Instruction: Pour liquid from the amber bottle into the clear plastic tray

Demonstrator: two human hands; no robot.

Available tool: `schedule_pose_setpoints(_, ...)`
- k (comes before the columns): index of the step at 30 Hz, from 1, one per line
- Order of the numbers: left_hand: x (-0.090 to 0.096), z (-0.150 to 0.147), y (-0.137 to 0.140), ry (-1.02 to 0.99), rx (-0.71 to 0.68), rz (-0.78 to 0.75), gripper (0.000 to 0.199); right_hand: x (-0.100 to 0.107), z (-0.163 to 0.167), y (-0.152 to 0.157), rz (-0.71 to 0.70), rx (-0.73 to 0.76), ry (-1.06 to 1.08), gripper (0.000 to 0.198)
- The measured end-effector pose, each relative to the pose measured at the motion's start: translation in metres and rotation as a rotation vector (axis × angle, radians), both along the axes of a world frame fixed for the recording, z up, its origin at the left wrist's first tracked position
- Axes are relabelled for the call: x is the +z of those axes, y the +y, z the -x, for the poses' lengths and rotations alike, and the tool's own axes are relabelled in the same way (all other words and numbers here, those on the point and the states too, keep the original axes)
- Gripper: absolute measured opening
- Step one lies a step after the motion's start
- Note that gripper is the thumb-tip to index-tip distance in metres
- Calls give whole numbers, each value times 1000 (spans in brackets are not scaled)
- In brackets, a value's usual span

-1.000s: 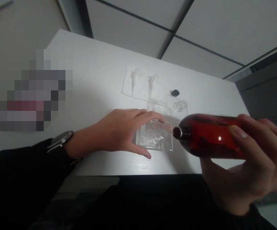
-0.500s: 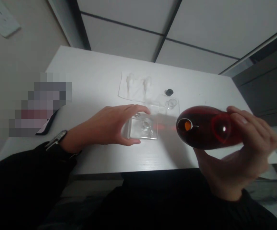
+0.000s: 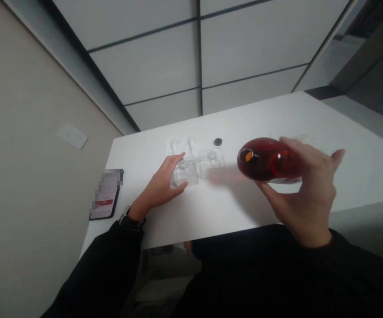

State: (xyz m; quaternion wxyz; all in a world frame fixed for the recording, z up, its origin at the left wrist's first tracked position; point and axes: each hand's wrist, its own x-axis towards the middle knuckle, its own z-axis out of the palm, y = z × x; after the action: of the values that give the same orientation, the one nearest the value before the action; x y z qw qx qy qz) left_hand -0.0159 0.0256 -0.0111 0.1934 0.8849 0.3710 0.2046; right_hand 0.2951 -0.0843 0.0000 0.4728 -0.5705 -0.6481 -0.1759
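My right hand [image 3: 313, 190] is wrapped around a rounded bottle of red liquid [image 3: 264, 154], held on its side above the white table. The bottle's mouth end is hidden in the hand. Around the left side of a clear, square bottle [image 3: 188, 174] curve the thumb and fingers of my left hand [image 3: 161, 185]. A second clear bottle [image 3: 211, 165] stands just right of the first. Behind them, two white pump tops [image 3: 190, 142] lie on a white tissue [image 3: 169, 148]. A small black cap [image 3: 218, 141] rests farther back.
A phone [image 3: 107, 194] lies at the table's left edge. White cabinet doors [image 3: 164, 66] rise behind the table [image 3: 218, 212], and a wall with a socket [image 3: 74, 136] stands on the left. My body is at the front edge.
The head view has shifted and turned, so the table appears lower and more of the wall shows. Both hands keep much the same hold; the red bottle remains tilted on its side.
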Motion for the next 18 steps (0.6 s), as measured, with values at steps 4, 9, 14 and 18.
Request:
schedule_pose_setpoints(4,12,-14,4,29,-30,-11,94,-2,-5,-4,50,-3,62,72)
schedule_pose_setpoints(9,33,-39,12,12,-61,28,108,-9,-14,-6,66,12,92,72)
schedule_pose_setpoints(14,34,-55,18,31,-29,34,92,-16,-23,-6,86,5,82,73)
schedule_pose_setpoints(18,31,-56,13,57,11,-15,80,-18,-25,-7,106,-1,82,73)
